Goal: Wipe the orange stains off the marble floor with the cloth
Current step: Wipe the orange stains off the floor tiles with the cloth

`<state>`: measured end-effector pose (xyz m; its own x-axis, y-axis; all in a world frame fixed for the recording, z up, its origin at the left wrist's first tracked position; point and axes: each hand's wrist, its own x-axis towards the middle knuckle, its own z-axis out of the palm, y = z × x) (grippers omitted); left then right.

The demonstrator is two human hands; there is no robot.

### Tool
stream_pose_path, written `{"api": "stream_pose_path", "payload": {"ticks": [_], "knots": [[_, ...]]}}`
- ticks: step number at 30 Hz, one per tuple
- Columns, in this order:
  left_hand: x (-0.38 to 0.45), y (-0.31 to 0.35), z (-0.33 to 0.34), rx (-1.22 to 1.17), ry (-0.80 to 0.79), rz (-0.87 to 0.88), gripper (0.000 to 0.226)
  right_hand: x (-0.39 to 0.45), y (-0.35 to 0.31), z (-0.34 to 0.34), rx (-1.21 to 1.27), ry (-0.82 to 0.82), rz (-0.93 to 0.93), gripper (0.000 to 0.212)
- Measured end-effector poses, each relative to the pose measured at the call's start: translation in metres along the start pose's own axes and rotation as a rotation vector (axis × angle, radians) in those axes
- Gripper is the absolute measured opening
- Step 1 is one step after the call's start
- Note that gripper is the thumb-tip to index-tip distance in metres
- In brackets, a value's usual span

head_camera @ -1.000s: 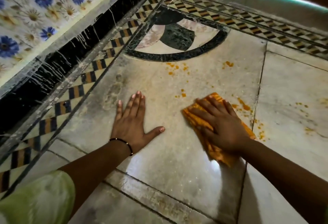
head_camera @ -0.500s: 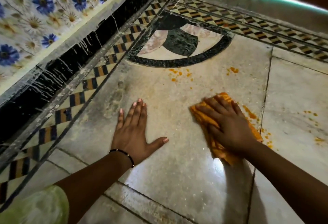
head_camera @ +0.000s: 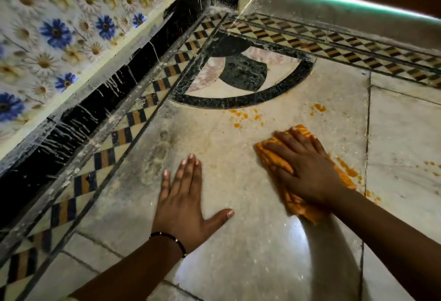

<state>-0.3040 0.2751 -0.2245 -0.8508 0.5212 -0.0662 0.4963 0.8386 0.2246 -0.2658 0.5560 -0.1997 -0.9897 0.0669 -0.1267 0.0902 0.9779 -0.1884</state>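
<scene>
My right hand lies flat on an orange cloth, pressing it onto the pale marble floor. My left hand rests palm down on the marble to the left, fingers spread, holding nothing, with a black bracelet at the wrist. Orange stains speckle the floor just beyond the cloth, near the black arc inlay. A single blot sits further right. More orange marks lie right of the cloth along a tile joint, with a few spots on the neighbouring slab.
A black-and-pink inlaid quarter circle fills the corner. Checkered border strips run along the black skirting and the flowered wall tiles on the left. A raised step and a dark door stand at the back.
My right hand has slid the cloth forward over the small orange spots that lay in front of it. The left hand has stayed planted. The camera has tilted a little.
</scene>
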Motion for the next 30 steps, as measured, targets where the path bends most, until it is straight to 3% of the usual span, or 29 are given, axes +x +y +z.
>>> {"api": "stream_pose_path", "payload": {"ticks": [3,7,10,14,18,21,25,27,30], "knots": [[0.001,0.001,-0.001,0.006,-0.009,-0.003,0.112,0.043,-0.027,-0.001,-0.005,0.005,0.077,0.066],[0.001,0.001,-0.005,0.004,-0.033,0.004,0.113,0.030,-0.056,0.010,-0.024,-0.029,-0.210,0.057],[0.003,-0.003,-0.005,-0.024,-0.010,0.027,0.115,0.002,-0.030,0.011,0.011,0.008,-0.332,0.057],[0.011,-0.004,-0.004,0.014,-0.038,0.084,0.118,0.029,-0.002,-0.001,0.060,0.069,-0.034,0.064],[0.011,-0.003,-0.003,0.023,-0.044,0.099,0.120,0.102,-0.022,-0.006,0.047,0.096,0.215,0.060],[0.012,-0.003,-0.004,0.045,-0.058,0.099,0.121,0.117,-0.056,0.000,-0.016,0.018,0.047,0.055],[0.013,-0.006,-0.005,0.034,-0.058,0.097,0.121,0.067,-0.055,0.000,0.009,-0.009,-0.225,0.066],[0.014,-0.007,-0.004,0.018,-0.050,0.106,0.121,0.059,-0.035,-0.006,0.019,0.007,-0.165,0.067],[0.014,-0.006,-0.004,0.006,-0.048,0.107,0.121,0.097,-0.032,-0.009,0.030,0.051,0.076,0.065]]}}
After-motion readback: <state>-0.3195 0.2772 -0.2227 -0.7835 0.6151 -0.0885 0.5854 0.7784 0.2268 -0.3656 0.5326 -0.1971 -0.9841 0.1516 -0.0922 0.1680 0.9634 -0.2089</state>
